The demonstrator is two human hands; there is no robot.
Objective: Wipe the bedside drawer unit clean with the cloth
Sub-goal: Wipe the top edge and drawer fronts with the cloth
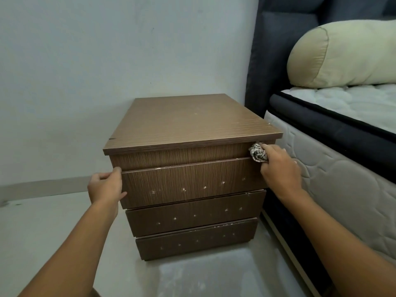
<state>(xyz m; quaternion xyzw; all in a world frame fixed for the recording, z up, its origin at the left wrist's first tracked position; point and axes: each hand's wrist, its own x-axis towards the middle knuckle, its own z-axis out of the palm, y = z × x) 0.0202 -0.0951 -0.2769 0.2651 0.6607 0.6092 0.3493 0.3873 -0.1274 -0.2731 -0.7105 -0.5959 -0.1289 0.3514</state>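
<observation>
Grip curled round the bunched cloth (258, 155), the right hand (278, 168) presses at the drawer unit (188, 121), near right corner, while the left hand (105, 187) seemingly clasps the top drawer (188, 183), which hard wiping could jolt open.

Both hands bare: your left hand (106, 186), your right hand (278, 168). Left forearm (85, 243) and right forearm (334, 236) uncovered along every bit that shows, wrist to frame edge. Knuckle ridges plain on the back of your right hand. Small brown patch (96, 293) at the bottom edge beside your left forearm; too little shows to tell whether it is clothing.
</observation>
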